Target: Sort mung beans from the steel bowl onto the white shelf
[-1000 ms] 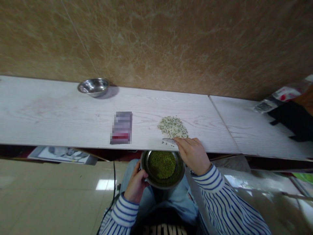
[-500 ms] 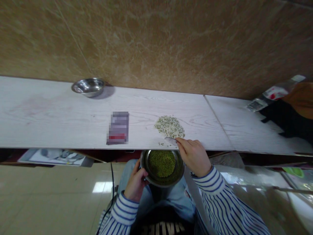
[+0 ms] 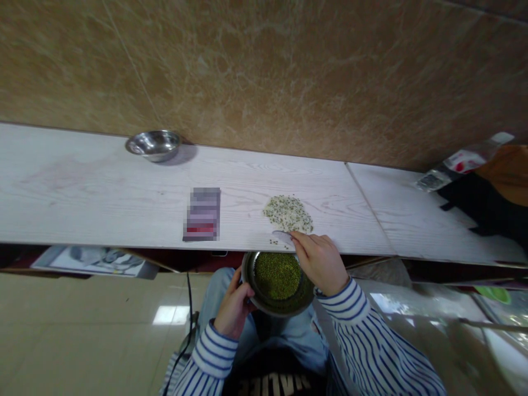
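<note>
My left hand (image 3: 236,308) is closed on the rim of a metal bowl (image 3: 284,312), just below the table's front edge. Green mung beans (image 3: 277,275) cover the bowl's bottom. My right hand (image 3: 322,261) grips a small metal spoon (image 3: 282,236), whose head lies at the near side of a pile of white grains mixed with green beans (image 3: 289,213). A few loose beans (image 3: 273,242) lie between the spoon and the table edge. The spoon's handle is mostly hidden by my fingers.
On the white table (image 3: 103,203) a second metal bowl (image 3: 153,146) stands by the wall. A blurred-out flat rectangular item (image 3: 202,214) lies left of the pile. At the far right are a plastic bottle (image 3: 462,162) and a black bag-like item (image 3: 482,203). Under the tabletop is an open drawer (image 3: 94,259).
My right hand has shifted slightly left with the spoon, and more of the spoon's head now shows. The bowl stays in my left hand; the whole view has moved a little.
</note>
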`<move>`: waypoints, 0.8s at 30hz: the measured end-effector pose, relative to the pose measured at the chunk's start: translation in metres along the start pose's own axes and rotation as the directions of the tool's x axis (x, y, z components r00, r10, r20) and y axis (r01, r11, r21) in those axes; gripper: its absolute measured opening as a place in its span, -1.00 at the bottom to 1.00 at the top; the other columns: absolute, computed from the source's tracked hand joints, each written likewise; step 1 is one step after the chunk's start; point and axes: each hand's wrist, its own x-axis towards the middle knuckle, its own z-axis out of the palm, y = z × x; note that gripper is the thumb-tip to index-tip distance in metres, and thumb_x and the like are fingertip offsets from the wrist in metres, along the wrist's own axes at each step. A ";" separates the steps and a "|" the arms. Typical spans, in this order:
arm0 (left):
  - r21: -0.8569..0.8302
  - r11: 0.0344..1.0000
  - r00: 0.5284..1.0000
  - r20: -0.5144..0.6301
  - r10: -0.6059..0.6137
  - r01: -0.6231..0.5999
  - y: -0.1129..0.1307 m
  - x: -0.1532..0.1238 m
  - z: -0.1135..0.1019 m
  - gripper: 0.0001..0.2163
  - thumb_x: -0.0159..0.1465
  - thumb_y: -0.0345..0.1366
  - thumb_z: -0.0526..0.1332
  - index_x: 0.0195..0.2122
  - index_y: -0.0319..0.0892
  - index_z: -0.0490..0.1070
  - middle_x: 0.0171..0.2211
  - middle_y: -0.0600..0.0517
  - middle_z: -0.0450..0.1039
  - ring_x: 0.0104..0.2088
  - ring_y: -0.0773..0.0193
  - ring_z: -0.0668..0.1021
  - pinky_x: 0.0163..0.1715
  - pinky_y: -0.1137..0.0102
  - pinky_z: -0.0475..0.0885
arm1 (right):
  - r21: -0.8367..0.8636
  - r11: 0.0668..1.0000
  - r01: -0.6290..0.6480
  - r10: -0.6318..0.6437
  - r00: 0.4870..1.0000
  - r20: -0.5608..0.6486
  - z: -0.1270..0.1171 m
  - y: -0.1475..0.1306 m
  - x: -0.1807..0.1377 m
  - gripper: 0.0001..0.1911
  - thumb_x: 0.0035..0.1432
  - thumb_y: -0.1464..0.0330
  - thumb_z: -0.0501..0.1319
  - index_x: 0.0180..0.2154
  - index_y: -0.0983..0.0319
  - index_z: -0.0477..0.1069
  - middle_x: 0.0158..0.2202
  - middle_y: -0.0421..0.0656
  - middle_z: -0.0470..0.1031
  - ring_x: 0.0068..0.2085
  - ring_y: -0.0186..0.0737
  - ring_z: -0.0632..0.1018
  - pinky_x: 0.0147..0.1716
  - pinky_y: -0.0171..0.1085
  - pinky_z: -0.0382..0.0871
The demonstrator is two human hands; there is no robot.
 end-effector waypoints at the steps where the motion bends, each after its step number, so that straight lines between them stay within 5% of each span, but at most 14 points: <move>1: 0.000 1.000 1.000 0.002 0.000 0.000 0.000 0.000 0.000 -0.49 -0.11 -0.48 0.13 -0.07 -0.06 0.35 -0.50 0.15 0.32 -0.48 0.35 0.34 -0.54 0.46 0.28 | 0.004 1.000 0.010 -0.010 1.000 0.008 0.000 0.000 0.001 -0.74 0.25 0.40 0.03 -0.07 0.21 0.39 -0.28 -0.13 0.56 -0.28 -0.25 0.51 -0.24 -0.26 0.19; 12: -0.016 1.000 1.000 -0.023 0.011 -0.011 -0.003 0.004 -0.010 -0.42 -0.10 -0.47 0.13 0.02 -0.06 0.30 -0.45 0.12 0.36 -0.46 0.32 0.37 -0.52 0.41 0.34 | 0.116 0.976 0.184 -0.193 0.978 0.078 -0.009 -0.005 -0.010 -0.74 0.26 0.45 0.02 -0.06 0.20 0.37 -0.25 -0.14 0.55 -0.23 -0.27 0.49 -0.24 -0.25 0.17; 24: 0.015 1.000 0.999 -0.032 0.003 -0.003 -0.002 0.000 -0.013 -0.44 -0.09 -0.46 0.13 0.01 0.01 0.29 -0.38 0.12 0.40 -0.45 0.31 0.39 -0.52 0.40 0.34 | 0.104 0.990 -0.095 0.102 0.993 -0.056 0.009 -0.010 0.012 -0.72 0.26 0.37 -0.01 -0.06 0.25 0.36 -0.24 -0.10 0.57 -0.28 -0.26 0.55 -0.24 -0.31 0.34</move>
